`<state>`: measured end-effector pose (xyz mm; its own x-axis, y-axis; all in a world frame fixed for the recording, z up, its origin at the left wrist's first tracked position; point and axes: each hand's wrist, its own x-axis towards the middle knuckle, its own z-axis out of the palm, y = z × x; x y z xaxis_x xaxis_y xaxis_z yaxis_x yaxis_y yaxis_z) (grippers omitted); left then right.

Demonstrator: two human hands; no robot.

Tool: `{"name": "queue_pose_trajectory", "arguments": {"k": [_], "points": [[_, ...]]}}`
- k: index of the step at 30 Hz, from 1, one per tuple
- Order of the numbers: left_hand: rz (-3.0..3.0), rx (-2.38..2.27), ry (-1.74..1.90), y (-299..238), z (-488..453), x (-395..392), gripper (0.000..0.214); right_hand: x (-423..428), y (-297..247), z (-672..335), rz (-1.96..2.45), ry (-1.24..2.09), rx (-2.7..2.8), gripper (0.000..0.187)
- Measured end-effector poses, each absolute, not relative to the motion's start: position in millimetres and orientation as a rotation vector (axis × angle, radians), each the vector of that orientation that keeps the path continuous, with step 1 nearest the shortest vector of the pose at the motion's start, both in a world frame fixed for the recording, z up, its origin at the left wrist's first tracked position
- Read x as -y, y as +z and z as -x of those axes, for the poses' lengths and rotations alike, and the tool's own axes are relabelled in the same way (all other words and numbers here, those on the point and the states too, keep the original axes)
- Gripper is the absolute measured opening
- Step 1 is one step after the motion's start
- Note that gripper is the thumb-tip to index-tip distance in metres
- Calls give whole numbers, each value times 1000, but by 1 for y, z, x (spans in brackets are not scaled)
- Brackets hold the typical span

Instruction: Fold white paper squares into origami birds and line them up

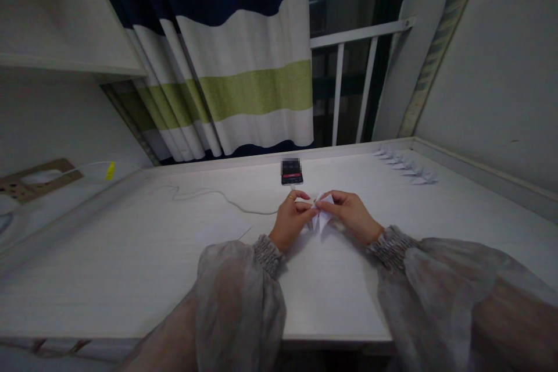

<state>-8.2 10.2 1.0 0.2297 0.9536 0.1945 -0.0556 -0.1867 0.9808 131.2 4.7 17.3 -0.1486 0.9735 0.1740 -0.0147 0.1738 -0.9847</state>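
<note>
Paper (325, 222): folded, white; we pinch it with left hand (291, 220) and right hand (355, 218).
Smartphone (292, 178): just beyond our hands.
Paper figures (412, 172): row beyond our right hand, rightward.

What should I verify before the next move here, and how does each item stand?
1. Left hand on the folded white paper: ok, fingertips pinch it.
2. Right hand on the same paper: ok, thumb and fingers hold it.
3. Creases sharp and even: cannot tell, too small to see.
4. Row of folded pieces apart from both hands: ok, toward the far right corner.
5. Cable free of the left hand: cannot tell, it runs behind that hand.
</note>
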Motion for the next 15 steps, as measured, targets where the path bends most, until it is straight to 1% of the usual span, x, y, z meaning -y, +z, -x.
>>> {"name": "queue_pose_trajectory", "arguments": {"k": [10, 15], "points": [[-1446, -881, 1173, 4, 8, -8, 39, -4, 19, -133, 1016, 1162, 1348, 26], [-1393, -884, 1173, 8, 6, -6, 39, -4, 19, -133, 1004, 1144, 1283, 27]]}}
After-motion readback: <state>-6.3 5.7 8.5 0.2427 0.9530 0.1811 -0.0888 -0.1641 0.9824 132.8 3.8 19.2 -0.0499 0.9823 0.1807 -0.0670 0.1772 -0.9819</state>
